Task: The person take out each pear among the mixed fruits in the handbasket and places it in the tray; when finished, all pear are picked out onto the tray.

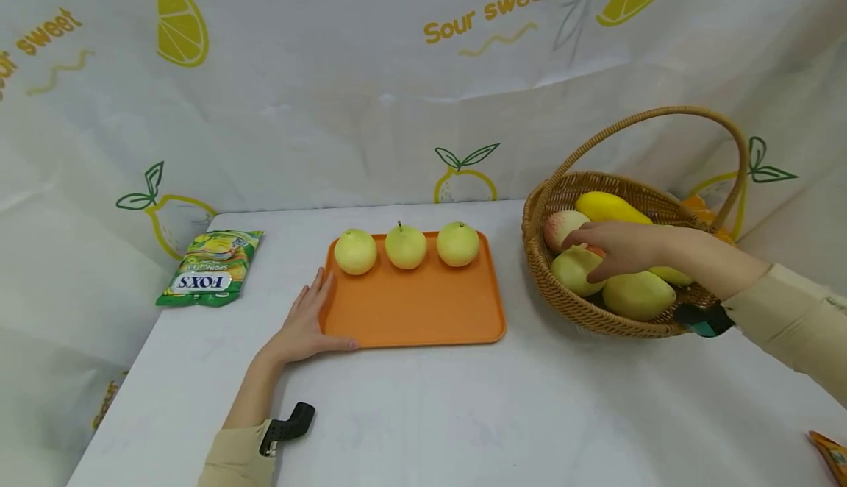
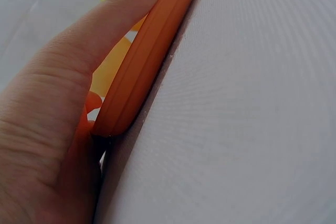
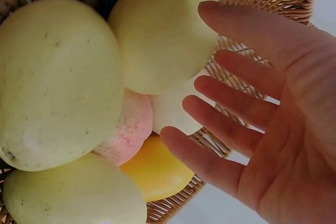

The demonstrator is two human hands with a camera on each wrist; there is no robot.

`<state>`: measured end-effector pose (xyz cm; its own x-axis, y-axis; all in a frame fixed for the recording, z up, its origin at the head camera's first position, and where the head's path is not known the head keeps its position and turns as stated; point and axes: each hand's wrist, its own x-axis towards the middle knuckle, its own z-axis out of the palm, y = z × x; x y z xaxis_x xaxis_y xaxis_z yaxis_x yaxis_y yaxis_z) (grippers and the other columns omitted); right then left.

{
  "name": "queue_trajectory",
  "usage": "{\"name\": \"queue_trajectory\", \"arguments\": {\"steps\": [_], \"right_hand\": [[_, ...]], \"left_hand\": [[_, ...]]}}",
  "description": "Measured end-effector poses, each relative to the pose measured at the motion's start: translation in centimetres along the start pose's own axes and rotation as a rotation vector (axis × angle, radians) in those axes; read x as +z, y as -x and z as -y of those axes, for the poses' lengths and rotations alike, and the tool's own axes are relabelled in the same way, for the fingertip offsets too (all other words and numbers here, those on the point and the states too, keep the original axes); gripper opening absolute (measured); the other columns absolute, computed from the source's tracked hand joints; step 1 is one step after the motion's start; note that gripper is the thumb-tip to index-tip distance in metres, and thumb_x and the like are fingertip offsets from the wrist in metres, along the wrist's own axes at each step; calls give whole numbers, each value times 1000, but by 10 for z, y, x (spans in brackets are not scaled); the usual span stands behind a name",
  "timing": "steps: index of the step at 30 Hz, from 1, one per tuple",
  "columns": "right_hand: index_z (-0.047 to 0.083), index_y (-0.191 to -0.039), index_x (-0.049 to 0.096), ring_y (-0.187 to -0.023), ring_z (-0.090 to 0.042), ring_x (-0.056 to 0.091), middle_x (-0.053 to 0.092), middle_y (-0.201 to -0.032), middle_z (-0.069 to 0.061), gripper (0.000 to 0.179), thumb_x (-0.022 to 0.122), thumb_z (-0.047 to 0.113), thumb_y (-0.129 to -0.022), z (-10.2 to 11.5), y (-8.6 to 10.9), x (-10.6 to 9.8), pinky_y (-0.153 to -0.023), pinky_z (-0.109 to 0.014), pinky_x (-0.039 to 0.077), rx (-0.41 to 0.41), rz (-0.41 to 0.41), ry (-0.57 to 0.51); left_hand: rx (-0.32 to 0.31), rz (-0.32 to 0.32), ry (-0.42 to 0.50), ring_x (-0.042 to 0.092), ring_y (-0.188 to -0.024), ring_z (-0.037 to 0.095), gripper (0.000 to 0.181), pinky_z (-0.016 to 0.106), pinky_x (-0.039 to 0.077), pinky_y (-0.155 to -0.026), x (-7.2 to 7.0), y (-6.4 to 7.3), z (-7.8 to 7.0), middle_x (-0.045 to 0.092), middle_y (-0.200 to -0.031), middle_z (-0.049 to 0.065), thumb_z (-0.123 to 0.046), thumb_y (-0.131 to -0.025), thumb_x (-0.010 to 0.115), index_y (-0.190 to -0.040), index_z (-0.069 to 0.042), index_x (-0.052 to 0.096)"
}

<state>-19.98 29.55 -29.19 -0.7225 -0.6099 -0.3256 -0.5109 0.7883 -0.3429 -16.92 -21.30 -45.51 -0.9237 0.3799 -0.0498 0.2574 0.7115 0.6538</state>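
My left hand (image 1: 304, 329) lies at the left side of an orange tray (image 1: 410, 310), its fingers stretched along the edge and the thumb touching the front rim. In the left wrist view that thumb (image 2: 100, 35) runs along the rim. Three round yellow-green pears (image 1: 406, 246) stand in a row at the tray's back. Over a wicker basket (image 1: 562, 303) reaches my right hand (image 1: 618, 246). Its fingers are spread and hold nothing, close beside a pale round fruit (image 3: 163, 32) in the right wrist view. A pinkish peach (image 3: 128, 129) and larger yellow-green fruits (image 3: 58, 82) lie there too.
A green FOX'S packet (image 1: 212, 268) lies at the table's left. The basket's tall handle (image 1: 688, 111) arches above the right forearm. At the lower right edge shows part of an orange packet (image 1: 830, 454). A printed white cloth (image 1: 331, 141) hangs behind.
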Motion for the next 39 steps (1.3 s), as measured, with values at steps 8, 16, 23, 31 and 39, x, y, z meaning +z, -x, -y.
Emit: {"name": "queue_trajectory", "arguments": {"steps": [8, 16, 23, 31, 39], "right_hand": [[0, -127, 57, -110, -33, 56, 59, -122, -13, 61, 83, 18, -75, -9, -11, 4, -90, -50, 47, 2, 51, 23], [9, -127, 58, -94, -23, 55, 52, -115, -9, 69, 88, 24, -67, -12, -17, 9, -80, -41, 48, 4, 71, 64], [13, -129, 56, -99, -28, 49, 50, -126, -9, 78, 91, 29, -61, -12, -22, 18, -84, -49, 43, -64, 96, 144], [16, -123, 58, -99, -28, 50, 56, -127, -5, 74, 92, 32, -59, -12, -26, 18, -83, -47, 42, -77, 135, 166], [11, -126, 54, -97, -18, 56, 60, -110, 1, 76, 87, 42, -66, -7, -25, 6, -84, -41, 47, -47, 149, 66]], "left_hand": [[0, 7, -7, -6, -147, 39, 128, 58, 0, -115, 0, 0, 0, -8, -162, 14, -55, -68, 83, -158, -9, 4], [-11, 16, -3, -7, -147, 36, 129, 56, -1, -116, 0, -1, -3, -9, -163, 11, -57, -67, 83, -158, -11, 4], [-24, 23, 6, -8, -147, 37, 129, 58, -1, -115, -2, -1, -3, -10, -163, 11, -57, -67, 83, -158, -12, 3], [-18, 38, 8, -7, -148, 34, 130, 55, -2, -116, -2, -2, -2, -10, -163, 11, -58, -67, 83, -158, -10, 3], [-25, 27, 11, -7, -148, 34, 130, 55, -1, -116, -4, 0, -2, -10, -163, 11, -58, -67, 83, -158, -9, 5]]}}
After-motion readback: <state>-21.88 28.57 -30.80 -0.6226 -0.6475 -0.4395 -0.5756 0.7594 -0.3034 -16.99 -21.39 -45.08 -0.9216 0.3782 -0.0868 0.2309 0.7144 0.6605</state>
